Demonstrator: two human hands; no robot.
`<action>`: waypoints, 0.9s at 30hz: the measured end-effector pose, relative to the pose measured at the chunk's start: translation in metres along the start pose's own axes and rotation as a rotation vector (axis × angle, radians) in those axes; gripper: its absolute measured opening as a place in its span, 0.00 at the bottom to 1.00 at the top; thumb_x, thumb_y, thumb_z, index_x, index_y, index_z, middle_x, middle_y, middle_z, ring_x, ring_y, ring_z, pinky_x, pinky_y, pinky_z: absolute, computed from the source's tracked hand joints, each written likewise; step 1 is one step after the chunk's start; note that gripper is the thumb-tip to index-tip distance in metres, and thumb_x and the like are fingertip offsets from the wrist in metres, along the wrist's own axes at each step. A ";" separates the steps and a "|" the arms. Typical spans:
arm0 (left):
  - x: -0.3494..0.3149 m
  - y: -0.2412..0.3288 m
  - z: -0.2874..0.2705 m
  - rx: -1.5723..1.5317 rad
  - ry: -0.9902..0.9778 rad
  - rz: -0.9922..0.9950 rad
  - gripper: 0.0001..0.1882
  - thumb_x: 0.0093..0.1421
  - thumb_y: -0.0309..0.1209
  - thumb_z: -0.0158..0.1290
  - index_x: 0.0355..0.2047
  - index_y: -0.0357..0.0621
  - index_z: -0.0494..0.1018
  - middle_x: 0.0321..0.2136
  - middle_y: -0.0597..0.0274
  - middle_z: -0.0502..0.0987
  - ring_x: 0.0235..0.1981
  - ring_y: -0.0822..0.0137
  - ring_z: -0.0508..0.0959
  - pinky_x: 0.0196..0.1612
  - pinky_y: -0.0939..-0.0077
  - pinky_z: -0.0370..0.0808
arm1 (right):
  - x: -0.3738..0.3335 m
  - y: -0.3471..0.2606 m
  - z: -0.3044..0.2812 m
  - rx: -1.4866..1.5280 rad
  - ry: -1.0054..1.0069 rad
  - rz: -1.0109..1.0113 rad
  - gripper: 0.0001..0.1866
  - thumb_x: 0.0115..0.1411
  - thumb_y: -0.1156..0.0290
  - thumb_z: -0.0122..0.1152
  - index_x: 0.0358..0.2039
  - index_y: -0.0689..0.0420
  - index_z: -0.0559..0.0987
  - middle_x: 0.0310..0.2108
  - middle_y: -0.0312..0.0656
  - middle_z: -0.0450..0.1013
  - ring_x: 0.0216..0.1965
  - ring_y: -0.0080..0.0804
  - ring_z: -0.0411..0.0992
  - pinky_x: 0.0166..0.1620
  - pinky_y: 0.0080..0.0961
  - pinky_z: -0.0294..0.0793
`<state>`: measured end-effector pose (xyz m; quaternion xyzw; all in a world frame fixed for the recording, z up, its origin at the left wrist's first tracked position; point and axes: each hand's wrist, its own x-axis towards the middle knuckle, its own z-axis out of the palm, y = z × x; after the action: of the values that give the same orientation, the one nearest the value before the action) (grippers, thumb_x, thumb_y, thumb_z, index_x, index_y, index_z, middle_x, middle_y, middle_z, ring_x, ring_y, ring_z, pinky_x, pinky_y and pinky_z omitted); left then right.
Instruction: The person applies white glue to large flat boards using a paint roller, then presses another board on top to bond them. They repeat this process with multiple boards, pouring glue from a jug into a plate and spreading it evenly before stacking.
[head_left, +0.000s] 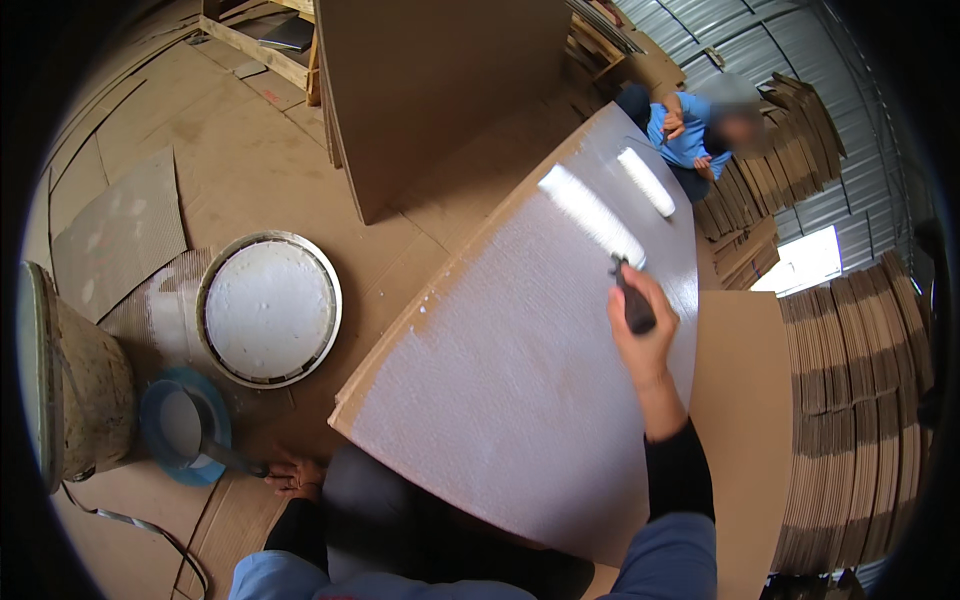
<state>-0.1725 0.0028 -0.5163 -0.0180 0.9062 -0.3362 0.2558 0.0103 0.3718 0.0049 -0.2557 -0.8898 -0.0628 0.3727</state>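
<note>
1. Setting: floor (pixel 420 240) laid with brown cardboard sheets; corrugated metal wall (pixel 690 40), upper right; cardboard stacks (pixel 850 420) along the right side.
2. Board (pixel 500 350), one, large, surface mostly coated white, bare brown along its left edge; lies before the person, running away toward the upper right.
3. Paint roller (pixel 592 216), one, white sleeve, dark handle; over the far half of the board, seemingly resting on it. Sleeve lies ahead and to the left of the holding fingers; its long axis slants from upper left to lower right, crosswise to the board's left edge.
4. Right hand (pixel 650 340): fingers wrapped closed around the roller's handle; clearly the nearer hand to it.
5. Left hand (pixel 294 477): low at left, well apart from the roller, fingers loosely bent at the handle end of a long-handled pot (pixel 232 459); whether they grip it, cannot tell.
6. Blue basin (pixel 212 385): contains the pot's bowl; stands between bucket (pixel 95 380) and left hand. Round whitened lid (pixel 270 310) just beyond.
7. Second roller (pixel 646 183): white, beyond the first, nearly parallel; co-worker (pixel 690 130) at the board's far end.
</note>
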 end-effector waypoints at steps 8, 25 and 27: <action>-0.018 -0.040 -0.050 -0.582 -0.299 0.203 0.66 0.47 0.56 0.59 0.63 0.58 0.14 0.64 0.35 0.21 0.63 0.26 0.25 0.60 0.31 0.33 | 0.117 0.162 0.117 -0.164 0.051 0.419 0.15 0.46 0.67 0.67 0.35 0.56 0.79 0.29 0.51 0.77 0.33 0.47 0.77 0.41 0.35 0.74; -0.010 -0.013 -0.017 -0.086 -0.064 -0.048 0.74 0.41 0.54 0.66 0.62 0.58 0.12 0.63 0.28 0.21 0.61 0.28 0.17 0.59 0.29 0.26 | 0.055 -0.066 -0.004 0.001 -0.029 0.143 0.09 0.48 0.73 0.65 0.31 0.62 0.79 0.26 0.47 0.78 0.28 0.32 0.78 0.32 0.23 0.76; -0.010 -0.027 -0.033 -0.524 -0.328 0.209 0.74 0.40 0.56 0.65 0.62 0.58 0.12 0.62 0.29 0.20 0.60 0.28 0.15 0.59 0.29 0.26 | 0.078 -0.031 0.028 -0.142 -0.052 0.212 0.11 0.47 0.68 0.64 0.31 0.60 0.80 0.27 0.51 0.77 0.28 0.41 0.78 0.34 0.29 0.76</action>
<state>-0.1833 0.0034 -0.4738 -0.0440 0.9056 -0.0561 0.4182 -0.0691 0.3853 0.0410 -0.3757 -0.8605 -0.0793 0.3349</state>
